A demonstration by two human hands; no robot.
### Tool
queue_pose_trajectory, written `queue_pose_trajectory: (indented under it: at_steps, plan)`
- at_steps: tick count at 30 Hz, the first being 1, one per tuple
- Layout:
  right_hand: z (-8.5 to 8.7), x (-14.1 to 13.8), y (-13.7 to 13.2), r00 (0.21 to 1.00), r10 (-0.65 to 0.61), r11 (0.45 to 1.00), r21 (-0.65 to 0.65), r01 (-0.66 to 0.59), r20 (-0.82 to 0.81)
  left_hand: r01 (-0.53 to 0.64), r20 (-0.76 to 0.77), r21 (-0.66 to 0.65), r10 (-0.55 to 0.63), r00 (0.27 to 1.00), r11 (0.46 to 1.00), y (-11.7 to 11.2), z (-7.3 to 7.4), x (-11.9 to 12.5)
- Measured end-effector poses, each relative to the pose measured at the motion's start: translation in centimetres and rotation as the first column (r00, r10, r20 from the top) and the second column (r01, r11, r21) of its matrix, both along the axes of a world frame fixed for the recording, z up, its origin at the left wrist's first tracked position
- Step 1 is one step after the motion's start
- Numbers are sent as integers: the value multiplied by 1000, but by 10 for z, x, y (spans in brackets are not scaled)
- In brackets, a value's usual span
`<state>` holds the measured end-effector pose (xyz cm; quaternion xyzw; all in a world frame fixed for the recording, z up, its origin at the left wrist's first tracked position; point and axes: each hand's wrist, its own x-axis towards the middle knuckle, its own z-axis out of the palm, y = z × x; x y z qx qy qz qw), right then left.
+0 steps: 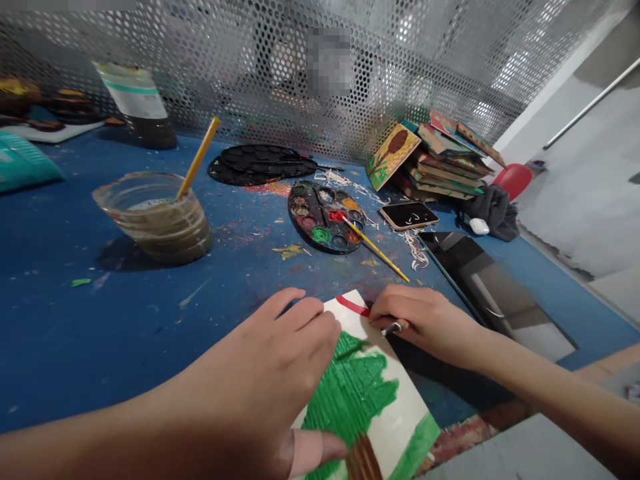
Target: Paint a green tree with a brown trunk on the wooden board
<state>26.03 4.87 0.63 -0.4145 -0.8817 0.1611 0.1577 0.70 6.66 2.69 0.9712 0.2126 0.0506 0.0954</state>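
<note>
A white panel (400,407) with a painted green tree, brown trunk and a red stroke at its top edge lies at the table's near edge. My left hand (280,360) rests flat on the panel's left side, fingers apart, thumb with a bandage near the trunk. My right hand (425,320) is closed on a thin paintbrush (393,328), its tip at the red stroke on the upper right corner. A round paint palette (325,217) with several colours lies further back, a yellow-handled brush (377,252) resting on it.
A bowl of murky water (160,217) with a yellow brush stands at the left. Black palettes (260,163), a phone (409,215), a dark tablet (485,287) and a stack of painted panels (440,160) lie on the blue table (100,320). A perforated metal screen backs it.
</note>
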Motion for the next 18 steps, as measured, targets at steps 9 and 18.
queue_pose_trajectory:
  at_steps: [9, 18]
  plan:
    - [5, -5, 2, 999, 5, 1000, -9, -5, 46, -21, 16, -55, 22, 1000, 998, 2, -2, 1]
    - [3, -12, 4, 975, -146, 989, -11, 150, 168, -8, 42, -15, 9, 999, 1000, 3, -4, 0]
